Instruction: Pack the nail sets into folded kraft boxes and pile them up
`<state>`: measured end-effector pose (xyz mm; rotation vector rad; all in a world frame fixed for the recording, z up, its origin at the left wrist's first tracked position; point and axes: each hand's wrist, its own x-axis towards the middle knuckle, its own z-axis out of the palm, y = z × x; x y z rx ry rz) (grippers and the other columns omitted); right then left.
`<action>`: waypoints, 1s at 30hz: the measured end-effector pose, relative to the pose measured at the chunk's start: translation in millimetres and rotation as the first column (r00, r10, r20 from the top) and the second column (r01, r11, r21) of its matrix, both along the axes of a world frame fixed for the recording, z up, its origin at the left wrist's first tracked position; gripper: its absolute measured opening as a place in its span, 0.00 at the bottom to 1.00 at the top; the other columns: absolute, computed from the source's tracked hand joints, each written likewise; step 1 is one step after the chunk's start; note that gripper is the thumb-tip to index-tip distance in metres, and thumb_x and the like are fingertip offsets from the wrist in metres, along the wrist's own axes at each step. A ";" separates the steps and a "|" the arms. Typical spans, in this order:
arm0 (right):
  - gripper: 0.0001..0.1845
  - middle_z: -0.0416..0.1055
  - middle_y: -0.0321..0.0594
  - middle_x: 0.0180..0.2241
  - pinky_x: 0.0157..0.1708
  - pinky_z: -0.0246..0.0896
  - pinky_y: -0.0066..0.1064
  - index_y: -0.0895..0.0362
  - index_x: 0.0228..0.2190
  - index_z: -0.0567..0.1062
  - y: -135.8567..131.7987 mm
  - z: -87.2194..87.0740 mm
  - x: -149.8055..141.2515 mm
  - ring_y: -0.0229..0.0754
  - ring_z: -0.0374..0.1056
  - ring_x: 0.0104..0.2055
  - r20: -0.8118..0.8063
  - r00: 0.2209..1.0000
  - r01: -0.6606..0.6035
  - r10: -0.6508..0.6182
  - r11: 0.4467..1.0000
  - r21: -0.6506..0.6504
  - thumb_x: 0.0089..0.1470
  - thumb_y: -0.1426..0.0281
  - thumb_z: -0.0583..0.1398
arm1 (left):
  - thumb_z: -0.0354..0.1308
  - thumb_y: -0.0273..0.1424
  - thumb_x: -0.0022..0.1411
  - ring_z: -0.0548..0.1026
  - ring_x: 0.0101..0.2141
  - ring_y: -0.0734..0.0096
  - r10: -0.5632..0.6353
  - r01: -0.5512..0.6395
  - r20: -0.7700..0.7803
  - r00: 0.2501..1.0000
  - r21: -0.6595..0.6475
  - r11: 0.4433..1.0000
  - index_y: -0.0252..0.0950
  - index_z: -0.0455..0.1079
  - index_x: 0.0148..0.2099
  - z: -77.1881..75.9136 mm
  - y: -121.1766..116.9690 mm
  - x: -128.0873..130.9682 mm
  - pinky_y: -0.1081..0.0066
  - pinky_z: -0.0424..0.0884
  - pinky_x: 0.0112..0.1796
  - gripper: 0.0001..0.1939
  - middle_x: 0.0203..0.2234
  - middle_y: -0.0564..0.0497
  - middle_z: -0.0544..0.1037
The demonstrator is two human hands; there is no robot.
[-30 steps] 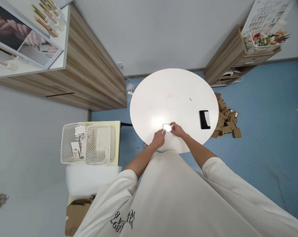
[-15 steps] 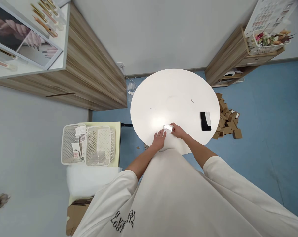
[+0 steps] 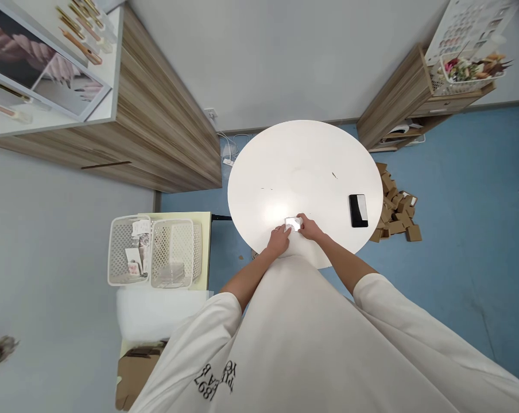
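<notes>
Near the front edge of the round white table (image 3: 305,149) lies a small shiny rectangular case or packet (image 3: 292,222), whitish and partly see-through; its exact kind is too small to tell. My left hand (image 3: 278,240) grips its lower left corner, with the thumb against its near side and the other fingers curled at its left. At the opposite end, my right hand (image 3: 310,228) pinches the right edge between thumb and fingers. Glare covers part of its top.
A black phone-like device (image 3: 358,210) lies at the table's right. Small cardboard boxes (image 3: 395,212) are heaped on the floor beyond. To the left, two white baskets (image 3: 172,252) stand on a yellow table, with white wrap (image 3: 156,312) in front. A wooden cabinet (image 3: 169,103) stands behind.
My left hand's fingers have drawn in, and its thumb has shifted right along the packet's near edge. My right hand keeps its pinch on the right edge.
</notes>
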<state>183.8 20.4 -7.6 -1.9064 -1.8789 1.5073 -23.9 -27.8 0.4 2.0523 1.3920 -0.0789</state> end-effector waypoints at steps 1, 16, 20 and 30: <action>0.35 0.70 0.33 0.29 0.32 0.63 0.30 0.48 0.58 0.62 -1.3 -0.6 -0.1 0.43 0.69 0.32 -0.007 1.000 0.010 -0.010 1.000 0.010 0.50 0.77 0.62 | 0.48 0.24 0.65 0.62 0.62 0.51 0.034 -0.034 0.025 0.999 -0.007 0.999 0.39 0.61 0.66 0.0 1.6 2.4 0.53 0.62 0.58 0.28 0.65 0.40 0.62; 0.34 0.71 0.37 0.39 0.43 0.67 0.33 0.49 0.59 0.67 -23.5 -8.9 -8.2 0.41 0.69 0.38 -0.044 0.975 0.220 -0.217 0.970 0.098 0.50 0.76 0.59 | 0.51 0.25 0.68 0.73 0.44 0.61 0.334 -0.330 0.020 0.942 -0.107 0.938 0.39 0.64 0.53 6.5 20.0 21.4 0.65 0.70 0.42 0.13 0.48 0.43 0.69; 0.35 0.72 0.34 0.35 0.43 0.68 0.32 0.47 0.60 0.67 -24.1 -3.8 -5.5 0.40 0.70 0.37 -0.097 0.960 0.264 -0.262 0.964 0.014 0.50 0.76 0.59 | 0.52 0.24 0.67 0.73 0.43 0.60 0.334 -0.330 0.007 0.943 -0.129 0.935 0.40 0.64 0.53 6.2 23.4 20.7 0.64 0.70 0.43 0.13 0.47 0.44 0.70; 0.34 0.72 0.36 0.35 0.40 0.67 0.33 0.49 0.60 0.64 -21.0 -5.8 -4.1 0.43 0.69 0.37 -0.050 0.988 0.150 -0.146 0.986 0.071 0.52 0.76 0.59 | 0.54 0.23 0.66 0.74 0.41 0.61 0.274 -0.272 0.000 0.962 -0.120 0.955 0.40 0.63 0.52 2.3 28.7 17.0 0.65 0.70 0.41 0.13 0.46 0.45 0.69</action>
